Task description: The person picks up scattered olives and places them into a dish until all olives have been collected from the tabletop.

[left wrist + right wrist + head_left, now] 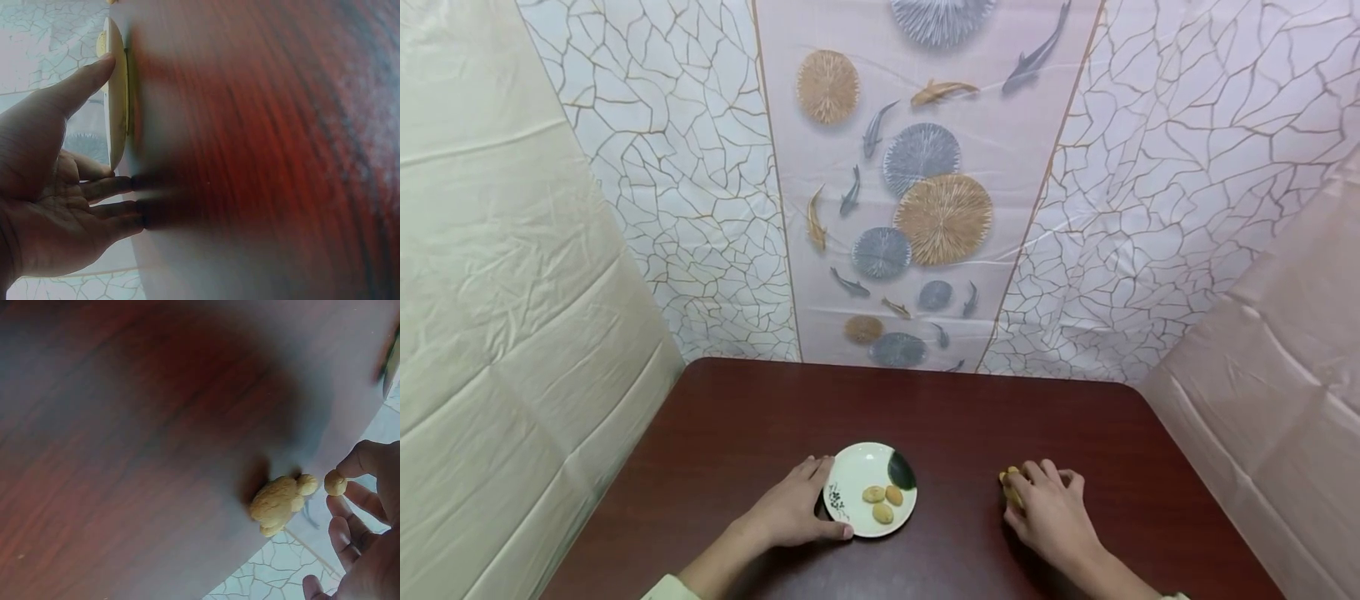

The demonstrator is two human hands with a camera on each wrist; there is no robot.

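Note:
A round white plate [859,463] with a dark green patch and a small dark plant print lies on the table, bearing three yellowish oval pieces [883,513], of a kind I cannot tell. My left hand [793,504] holds the plate's left side, thumb over the near rim and index finger against its edge. To the right of the plate, my right hand [1051,512] pinches one small tan piece [335,483] between thumb and finger. Just beside it, several similar pieces [275,503] sit clustered on the table, mostly hidden by the hand in the head view.
The dark red-brown table [955,425] has rounded far corners. Behind it hangs a patterned cloth [880,200] with fish and round motifs. Plain beige cloth [527,333] hangs along the left side, and another [1285,350] along the right.

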